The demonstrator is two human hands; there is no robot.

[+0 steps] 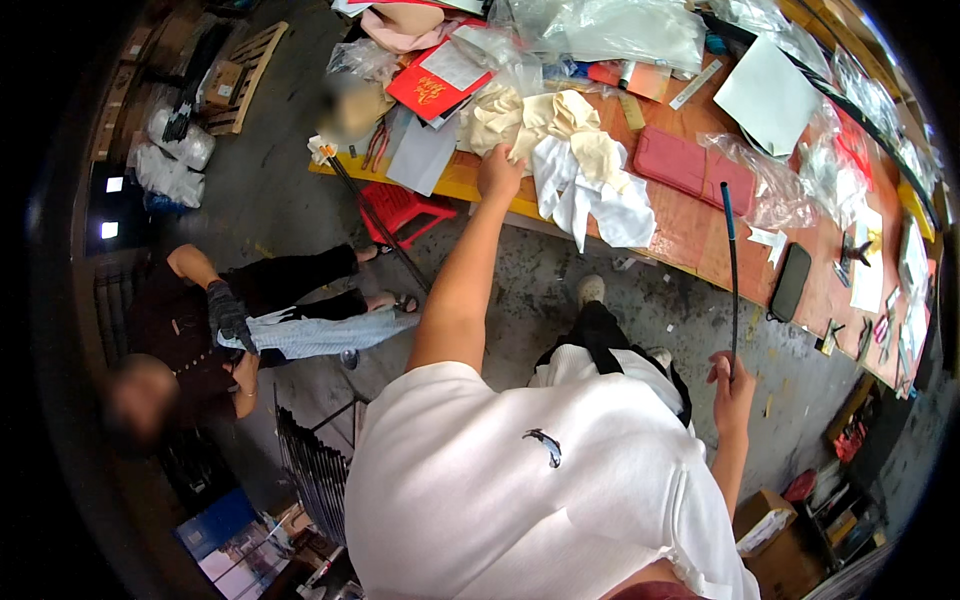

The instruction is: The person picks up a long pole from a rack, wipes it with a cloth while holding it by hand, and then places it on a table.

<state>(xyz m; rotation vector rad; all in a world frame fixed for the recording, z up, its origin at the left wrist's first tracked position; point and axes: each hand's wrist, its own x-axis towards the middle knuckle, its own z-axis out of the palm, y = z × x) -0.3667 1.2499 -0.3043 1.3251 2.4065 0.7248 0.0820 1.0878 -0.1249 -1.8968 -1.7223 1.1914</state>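
Observation:
My left hand (500, 172) reaches out to the table's near edge, its fingers closed on the edge of a crumpled cream cloth (560, 118). White cloth (590, 190) lies against the cream one and hangs over the table edge. In my right hand (735, 395), low on the right, is a thin black rod (735, 290). It stands nearly upright in the picture, its dark blue tip over the table beside a dark red flat case (690, 170).
The wooden table (700, 235) carries plastic bags, papers, a black phone (792, 280) and small tools. A red stool (405, 212) and long black rods (375, 215) are left of my arm. A gloved co-worker (190, 310) holds pale blue cloth; a bundle of dark rods (310, 460) stands nearby.

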